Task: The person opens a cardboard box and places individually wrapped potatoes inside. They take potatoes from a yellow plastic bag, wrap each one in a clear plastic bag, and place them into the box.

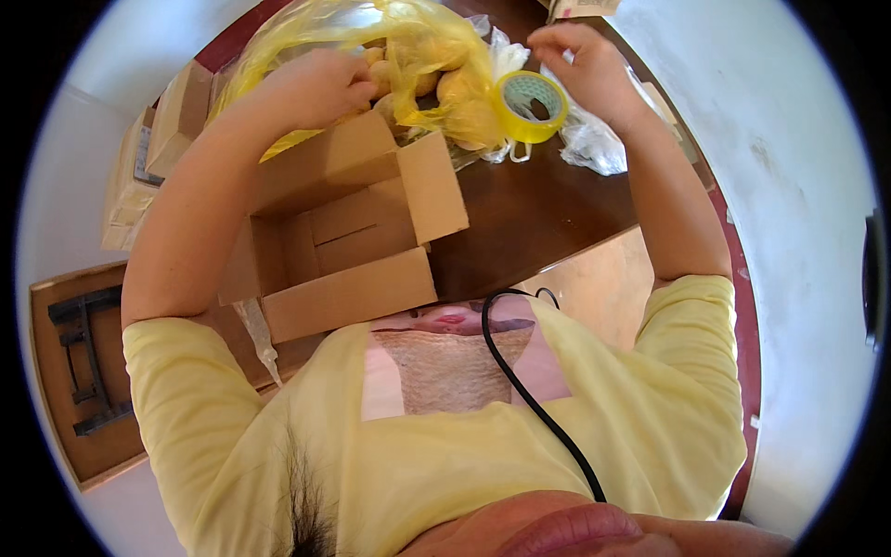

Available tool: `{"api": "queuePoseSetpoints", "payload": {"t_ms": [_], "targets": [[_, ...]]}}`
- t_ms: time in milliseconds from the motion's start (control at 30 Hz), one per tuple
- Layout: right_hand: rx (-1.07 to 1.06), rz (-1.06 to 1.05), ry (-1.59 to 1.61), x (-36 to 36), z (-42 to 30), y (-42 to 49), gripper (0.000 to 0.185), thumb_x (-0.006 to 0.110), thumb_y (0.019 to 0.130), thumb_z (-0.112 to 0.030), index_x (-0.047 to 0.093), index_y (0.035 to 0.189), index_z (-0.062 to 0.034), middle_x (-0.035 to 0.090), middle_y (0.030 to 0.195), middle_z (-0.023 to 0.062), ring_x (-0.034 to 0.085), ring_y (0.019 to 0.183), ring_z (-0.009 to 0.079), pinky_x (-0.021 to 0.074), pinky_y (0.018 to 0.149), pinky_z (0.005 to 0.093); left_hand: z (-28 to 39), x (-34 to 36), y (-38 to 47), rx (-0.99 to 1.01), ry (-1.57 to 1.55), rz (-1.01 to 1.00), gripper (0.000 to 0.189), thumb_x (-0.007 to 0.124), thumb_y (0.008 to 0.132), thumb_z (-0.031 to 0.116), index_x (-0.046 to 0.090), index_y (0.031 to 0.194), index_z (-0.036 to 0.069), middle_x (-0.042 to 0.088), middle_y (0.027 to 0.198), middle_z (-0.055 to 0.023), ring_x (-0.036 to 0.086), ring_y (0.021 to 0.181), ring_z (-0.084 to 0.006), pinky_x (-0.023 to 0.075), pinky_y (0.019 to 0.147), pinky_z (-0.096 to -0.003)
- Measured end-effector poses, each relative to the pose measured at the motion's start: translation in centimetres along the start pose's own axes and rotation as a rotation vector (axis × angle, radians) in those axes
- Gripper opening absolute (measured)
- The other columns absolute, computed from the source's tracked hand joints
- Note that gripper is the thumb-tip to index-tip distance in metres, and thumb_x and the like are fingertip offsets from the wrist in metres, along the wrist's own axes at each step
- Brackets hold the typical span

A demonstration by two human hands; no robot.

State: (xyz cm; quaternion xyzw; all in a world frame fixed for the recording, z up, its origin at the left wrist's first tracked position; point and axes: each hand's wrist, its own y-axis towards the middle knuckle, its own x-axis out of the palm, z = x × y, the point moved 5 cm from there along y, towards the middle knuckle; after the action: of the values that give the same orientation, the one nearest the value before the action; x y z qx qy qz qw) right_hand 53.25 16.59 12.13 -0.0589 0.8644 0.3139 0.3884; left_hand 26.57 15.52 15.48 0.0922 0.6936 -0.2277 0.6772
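My left hand (327, 85) is at the near left side of a yellow translucent plastic bag (424, 38), fingers curled by the round, yellow-brown produce (426, 83) inside. Whether it grips anything is hidden. Up on the right, my right hand (585, 66) is over crumpled white plastic bags (595, 146), thumb and fingers apart, with nothing seen in them. Between the hands, a roll of yellow packing tape (530, 108) leans against the yellow bag. An open cardboard box (341, 237) with its flaps spread stands between me and the bag; its visible floor is bare.
The dark brown table (522, 202) runs under the box and bags. Stacked cartons (177, 118) stand at the far left. A brown board with a black metal frame (90, 348) is at the lower left. A black cable (529, 397) hangs across my chest.
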Motion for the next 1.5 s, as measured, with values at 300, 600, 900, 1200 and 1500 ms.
{"api": "queuePoseSetpoints", "payload": {"t_ms": [300,600,900,1200,1500], "targets": [[-0.176,-0.286,-0.634,5.8,1.0,-6.0,0.03,0.069,0.074,-0.024,0.063,0.1,-0.0093,0.063,0.081,0.006,0.06,0.084,0.0244,0.0432,0.079,0.0365,8.0,-0.7,11.6,0.594,-0.188,0.369,0.028,0.054,0.085,0.028,0.067,0.094,0.005,0.066,0.095,-0.018,0.062,0.09,-0.035,0.0485,0.08,-0.0429],[-0.231,-0.17,-0.678,5.4,0.8,-7.0,0.01,0.062,0.074,-0.018,0.062,0.083,-0.0116,0.064,0.074,0.0032,0.061,0.075,0.0214,0.0445,0.073,0.0338,11.7,0.6,17.3,0.138,-0.027,0.067,0.033,0.061,0.077,0.03,0.07,0.089,0.001,0.066,0.091,-0.023,0.066,0.089,-0.0335,0.052,0.074,-0.0434],[-0.182,-0.27,-0.687,5.5,0.3,-6.6,0.021,0.07,0.075,-0.021,0.061,0.091,-0.0097,0.064,0.076,0.0042,0.061,0.078,0.0222,0.045,0.074,0.0349,8.3,2.8,19.6,-0.01,-0.038,0.074,0.04,0.067,0.072,0.036,0.07,0.088,0.0,0.067,0.092,-0.0222,0.066,0.088,-0.0347,0.0513,0.079,-0.041],[-0.206,-0.262,-0.644,5.3,-0.1,-6.3,0.013,0.065,0.075,-0.017,0.061,0.084,-0.0091,0.064,0.073,0.0062,0.063,0.075,0.0249,0.0465,0.069,0.0369,7.0,3.4,21.9,0.454,0.446,0.157,0.024,0.064,0.075,0.027,0.07,0.08,0.004,0.068,0.087,-0.0182,0.065,0.079,-0.0332,0.0506,0.074,-0.0438],[-0.228,-0.235,-0.678,5.4,-0.2,-6.5,0.005,0.057,0.074,-0.011,0.062,0.077,-0.0097,0.066,0.074,0.0062,0.065,0.072,0.0234,0.048,0.066,0.0354,7.4,4.2,22.3,0.027,0.181,0.188,0.026,0.061,0.08,0.026,0.071,0.088,0.004,0.067,0.095,-0.0175,0.066,0.09,-0.0323,0.0517,0.078,-0.0432]]}}
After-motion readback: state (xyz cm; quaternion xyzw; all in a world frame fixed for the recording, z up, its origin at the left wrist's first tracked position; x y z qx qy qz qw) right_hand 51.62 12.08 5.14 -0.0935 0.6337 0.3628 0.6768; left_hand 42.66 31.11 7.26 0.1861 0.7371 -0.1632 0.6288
